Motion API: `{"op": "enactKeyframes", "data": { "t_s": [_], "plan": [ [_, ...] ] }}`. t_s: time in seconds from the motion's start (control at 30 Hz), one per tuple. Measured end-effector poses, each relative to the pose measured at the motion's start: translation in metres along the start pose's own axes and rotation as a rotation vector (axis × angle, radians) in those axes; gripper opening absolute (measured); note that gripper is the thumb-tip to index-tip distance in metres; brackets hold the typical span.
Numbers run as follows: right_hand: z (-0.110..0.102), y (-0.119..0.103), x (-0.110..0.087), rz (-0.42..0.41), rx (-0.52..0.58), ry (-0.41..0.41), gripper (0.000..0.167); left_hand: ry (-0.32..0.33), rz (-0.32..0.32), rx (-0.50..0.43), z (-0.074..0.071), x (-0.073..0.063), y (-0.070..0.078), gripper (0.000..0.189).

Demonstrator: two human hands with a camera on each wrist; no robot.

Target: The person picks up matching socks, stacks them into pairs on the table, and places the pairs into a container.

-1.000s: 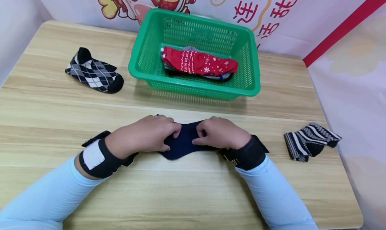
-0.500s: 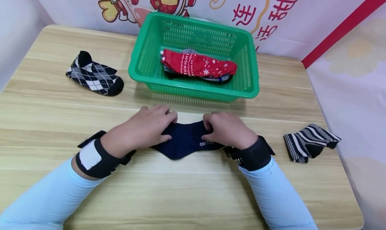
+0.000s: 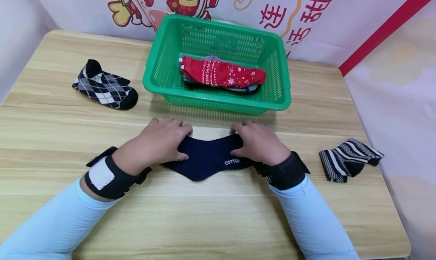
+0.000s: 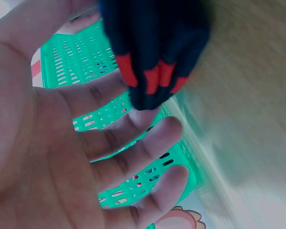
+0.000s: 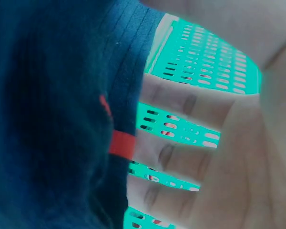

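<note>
A navy sock [image 3: 204,158] with "COTTON" lettering spans between my two hands, low over the table. My left hand [image 3: 158,142] holds its left part, thumb on the near face and index finger at the far edge. In the left wrist view, several layers of the sock [image 4: 155,52] with red stripes show beside the fingers [image 4: 128,157], which bend loosely. My right hand [image 3: 260,142] grips the other part, thumb over the fabric beside the lettering. In the right wrist view, its fingers [image 5: 181,152] reach behind the ribbed sock [image 5: 126,67].
Behind the hands stands a green plastic basket [image 3: 218,101] holding a red snowflake sock [image 3: 221,72] on top of darker ones. An argyle sock [image 3: 103,87] lies at the left of the wooden table [image 3: 190,226]. A black-and-white striped sock [image 3: 351,159] lies near the right edge.
My hands have moved apart along the navy sock, and their fingers have loosened from a tighter curl. More of the fabric shows, and the lettering is uncovered. The basket and the other socks stay put.
</note>
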State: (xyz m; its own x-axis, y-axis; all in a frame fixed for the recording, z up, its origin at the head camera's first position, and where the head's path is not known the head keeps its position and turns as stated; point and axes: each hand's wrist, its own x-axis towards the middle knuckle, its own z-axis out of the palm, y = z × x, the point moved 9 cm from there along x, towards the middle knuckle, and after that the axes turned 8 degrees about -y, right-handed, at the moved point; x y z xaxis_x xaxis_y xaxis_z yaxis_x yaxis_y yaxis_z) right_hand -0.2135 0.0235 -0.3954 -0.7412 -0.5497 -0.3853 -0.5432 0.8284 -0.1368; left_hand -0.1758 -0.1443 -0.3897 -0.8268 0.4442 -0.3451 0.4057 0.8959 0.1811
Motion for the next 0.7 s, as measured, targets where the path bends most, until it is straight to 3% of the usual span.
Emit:
{"op": "enactKeyframes", "data": {
  "t_s": [0.33,0.5,0.6,0.7],
  "plan": [
    [-0.0022,-0.0012,0.0006,-0.008,0.014,-0.020,0.035,0.020,0.047,0.005,-0.0067,-0.0010,-0.0015,0.040],
    [-0.0032,-0.0070,-0.0010,-0.080,0.050,-0.038,0.022,-0.042,0.131,-0.112,-0.0065,-0.0020,0.0003,0.025],
    [-0.0017,-0.0087,-0.0024,-0.118,0.096,-0.062,0.017,-0.106,0.160,-0.199,-0.0046,-0.0027,-0.0007,0.022],
    [0.0004,-0.0088,-0.0051,-0.152,0.137,-0.075,0.015,-0.128,0.179,-0.261,-0.0038,-0.0027,-0.0046,0.022]
  ]
}}
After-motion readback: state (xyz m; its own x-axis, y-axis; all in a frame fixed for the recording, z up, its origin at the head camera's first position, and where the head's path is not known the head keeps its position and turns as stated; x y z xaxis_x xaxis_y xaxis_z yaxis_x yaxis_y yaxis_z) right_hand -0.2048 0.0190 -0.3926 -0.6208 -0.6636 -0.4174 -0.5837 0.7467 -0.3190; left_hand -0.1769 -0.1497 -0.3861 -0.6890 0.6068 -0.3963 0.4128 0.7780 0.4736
